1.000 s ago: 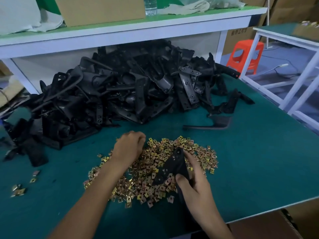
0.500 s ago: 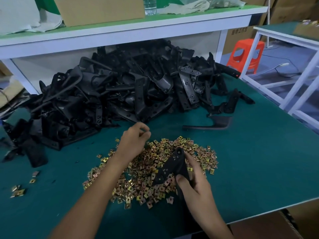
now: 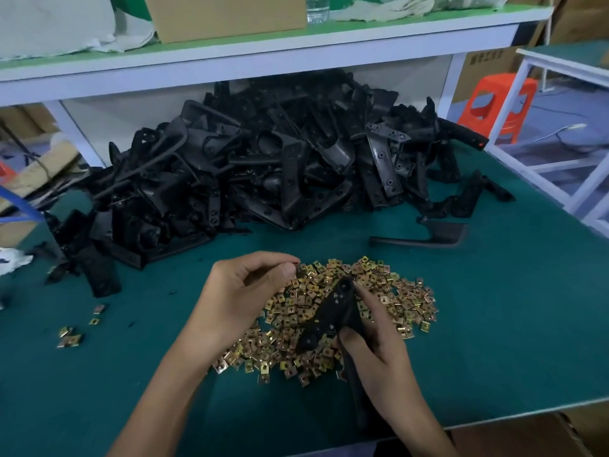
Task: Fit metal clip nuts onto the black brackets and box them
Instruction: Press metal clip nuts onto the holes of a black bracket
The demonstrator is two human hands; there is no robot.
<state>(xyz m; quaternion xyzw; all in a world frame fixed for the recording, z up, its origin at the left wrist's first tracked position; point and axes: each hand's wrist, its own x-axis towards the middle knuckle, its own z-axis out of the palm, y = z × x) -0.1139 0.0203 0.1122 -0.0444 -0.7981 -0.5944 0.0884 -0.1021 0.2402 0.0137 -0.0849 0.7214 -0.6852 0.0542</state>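
Note:
A heap of gold-coloured metal clip nuts (image 3: pixel 389 301) lies on the green table (image 3: pixel 510 341) in front of me. My right hand (image 3: pixel 379 354) grips a black bracket (image 3: pixel 333 315) that lies across the heap, its long arm running down under my palm. My left hand (image 3: pixel 244 298) hovers over the heap's left side, thumb and fingers curled and pinched together at the tip; a small dark piece shows there, too small to identify. A big pile of black brackets (image 3: pixel 263 166) fills the back of the table.
One loose black bracket (image 3: pixel 425 237) lies between the pile and the nuts. A few stray clip nuts (image 3: pixel 71 336) sit at the left. A white shelf (image 3: pixel 263 57) with a cardboard box (image 3: pixel 227 14) overhangs the back. An orange stool (image 3: pixel 497 100) and a white frame (image 3: pixel 560 166) stand right.
My left hand has lifted off the clip nuts and turned, its fingers now pinched together above the heap. My right hand and its bracket have stayed put.

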